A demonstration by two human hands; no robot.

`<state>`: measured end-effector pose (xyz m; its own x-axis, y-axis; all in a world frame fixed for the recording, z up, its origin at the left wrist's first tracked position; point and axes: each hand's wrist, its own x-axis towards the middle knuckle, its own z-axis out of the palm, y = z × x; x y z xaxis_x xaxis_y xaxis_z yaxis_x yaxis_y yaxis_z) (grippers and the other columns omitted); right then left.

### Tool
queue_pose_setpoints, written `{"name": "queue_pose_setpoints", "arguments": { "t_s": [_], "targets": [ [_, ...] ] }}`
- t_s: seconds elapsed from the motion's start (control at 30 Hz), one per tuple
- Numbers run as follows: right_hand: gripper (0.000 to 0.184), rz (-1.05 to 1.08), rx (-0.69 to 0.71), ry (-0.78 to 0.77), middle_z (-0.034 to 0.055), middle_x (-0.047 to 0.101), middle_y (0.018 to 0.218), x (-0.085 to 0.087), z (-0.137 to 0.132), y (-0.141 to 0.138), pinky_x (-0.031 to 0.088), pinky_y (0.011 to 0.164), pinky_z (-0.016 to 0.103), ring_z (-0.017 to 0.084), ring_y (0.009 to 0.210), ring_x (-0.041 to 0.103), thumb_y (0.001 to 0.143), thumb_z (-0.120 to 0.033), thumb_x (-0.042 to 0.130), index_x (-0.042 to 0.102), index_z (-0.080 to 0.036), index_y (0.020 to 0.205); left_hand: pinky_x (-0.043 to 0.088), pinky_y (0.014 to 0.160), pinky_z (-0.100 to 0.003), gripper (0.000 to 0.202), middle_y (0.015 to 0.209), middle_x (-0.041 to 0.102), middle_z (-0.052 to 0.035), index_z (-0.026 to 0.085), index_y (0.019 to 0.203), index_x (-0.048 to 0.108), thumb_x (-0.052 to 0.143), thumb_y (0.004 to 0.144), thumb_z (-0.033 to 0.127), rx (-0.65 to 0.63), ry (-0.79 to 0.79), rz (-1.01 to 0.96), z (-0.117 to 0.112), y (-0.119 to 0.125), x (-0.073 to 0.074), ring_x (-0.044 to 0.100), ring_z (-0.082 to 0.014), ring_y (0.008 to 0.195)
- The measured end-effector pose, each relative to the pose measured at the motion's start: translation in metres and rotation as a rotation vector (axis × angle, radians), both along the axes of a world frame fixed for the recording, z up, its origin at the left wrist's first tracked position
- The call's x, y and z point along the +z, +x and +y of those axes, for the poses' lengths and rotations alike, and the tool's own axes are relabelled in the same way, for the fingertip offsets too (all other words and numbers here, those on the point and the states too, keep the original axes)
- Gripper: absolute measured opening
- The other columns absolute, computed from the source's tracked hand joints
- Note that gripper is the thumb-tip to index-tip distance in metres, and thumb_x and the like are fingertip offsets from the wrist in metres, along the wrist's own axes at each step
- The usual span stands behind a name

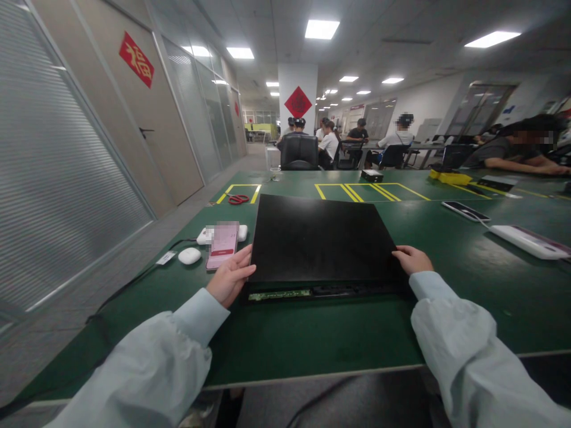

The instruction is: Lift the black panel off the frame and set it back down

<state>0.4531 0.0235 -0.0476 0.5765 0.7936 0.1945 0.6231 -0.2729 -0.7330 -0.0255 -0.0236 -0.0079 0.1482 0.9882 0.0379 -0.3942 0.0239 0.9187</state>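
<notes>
A large flat black panel (321, 238) lies on the green table (312, 333) right in front of me. A strip of green circuit board (280, 294) shows along its near edge. My left hand (229, 276) presses against the panel's near left edge, fingers stretched along the side. At the near right corner my right hand (413, 259) rests with its fingers curled onto the panel's edge. Both arms wear pale light-blue sleeves.
Left of the panel lie a pink phone (222, 245), a white earbud case (190, 255) and red scissors (238, 199). To the right are a phone (466, 210) and a white device (530, 241). Yellow boxes mark the table. Other people sit at far tables.
</notes>
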Motion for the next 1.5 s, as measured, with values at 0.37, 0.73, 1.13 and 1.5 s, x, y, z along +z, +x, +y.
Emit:
{"name": "queue_pose_setpoints", "arguments": {
  "t_s": [0.37,0.73,1.13,1.5],
  "targets": [
    [0.012,0.063,0.049,0.009,0.0077,0.074,0.077,0.002,0.0,-0.001,0.051,0.079,0.041,0.03,0.083,0.067,0.053,-0.034,0.072,0.072,-0.024,0.06,0.04,0.114,-0.042,0.062,0.131,0.068,-0.0105,0.017,0.123,0.07,0.081,0.062,0.016,0.005,-0.033,-0.042,-0.002,0.0,0.004,0.048,-0.0345,0.137],
    [0.01,0.21,0.118,0.242,0.0045,0.074,0.086,0.005,-0.006,-0.006,0.047,0.095,0.043,0.028,0.095,0.065,0.048,-0.025,0.074,0.07,-0.025,0.058,0.047,0.105,-0.037,0.051,0.122,0.073,-0.0087,0.017,0.113,0.075,0.076,0.063,0.014,0.127,0.023,-0.069,0.001,-0.004,0.008,0.057,-0.032,0.128],
    [0.033,0.937,0.413,0.293,0.005,0.077,0.09,0.027,-0.027,-0.015,0.057,0.078,0.037,0.026,0.087,0.071,0.057,-0.028,0.071,0.077,-0.022,0.089,0.057,0.07,-0.026,0.036,0.094,0.078,-0.0037,0.016,0.091,0.079,0.063,0.059,0.009,0.306,-0.024,-0.206,0.001,-0.004,0.019,0.067,-0.0189,0.084],
    [0.01,1.278,0.209,0.154,0.0014,0.074,0.071,0.047,-0.048,-0.028,0.061,0.061,0.037,0.025,0.07,0.071,0.069,-0.023,0.063,0.068,-0.028,0.076,0.055,0.078,-0.035,0.038,0.107,0.077,-0.0087,0.015,0.099,0.079,0.069,0.063,0.019,0.19,0.031,-0.122,-0.001,-0.002,0.016,0.065,-0.0293,0.104]
  ]
}}
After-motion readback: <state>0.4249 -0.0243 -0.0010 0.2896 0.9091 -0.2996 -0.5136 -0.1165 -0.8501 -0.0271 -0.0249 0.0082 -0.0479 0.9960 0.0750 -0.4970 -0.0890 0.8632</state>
